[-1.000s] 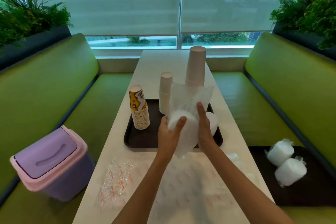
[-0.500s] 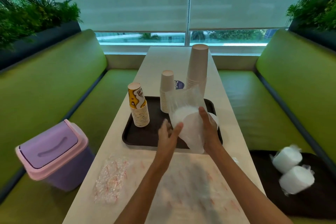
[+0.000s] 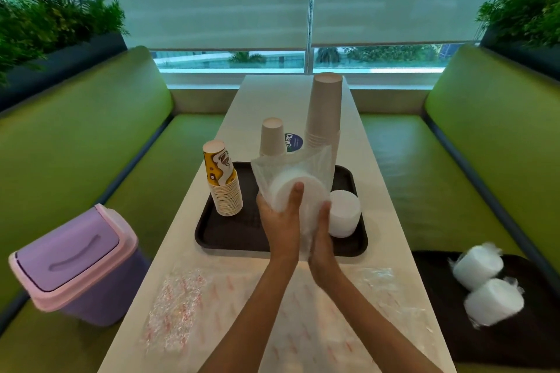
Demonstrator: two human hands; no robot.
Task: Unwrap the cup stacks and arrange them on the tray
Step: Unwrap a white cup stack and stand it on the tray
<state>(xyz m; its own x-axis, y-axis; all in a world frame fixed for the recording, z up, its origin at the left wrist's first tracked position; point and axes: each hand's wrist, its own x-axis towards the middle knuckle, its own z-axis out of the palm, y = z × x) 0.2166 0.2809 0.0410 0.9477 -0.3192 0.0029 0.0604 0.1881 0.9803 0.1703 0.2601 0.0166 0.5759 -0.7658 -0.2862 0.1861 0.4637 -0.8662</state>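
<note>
Above the near edge of the dark tray, both my hands hold a white cup stack in a clear plastic wrap. My left hand grips its left side, fingers curled over the top. My right hand presses against its right side with straight fingers. The wrap's loose end sticks up behind. On the tray stand a yellow printed cup stack, a short beige stack, a tall beige stack and a low white stack.
Two more wrapped white stacks lie on a second dark tray on the right bench. Empty crumpled wraps lie on the table near me. A purple lidded bin sits on the left bench.
The wrapped stack has tilted more upright between my hands. My left hand has closed back onto its side after opening briefly, and my right hand slid lower along it.
</note>
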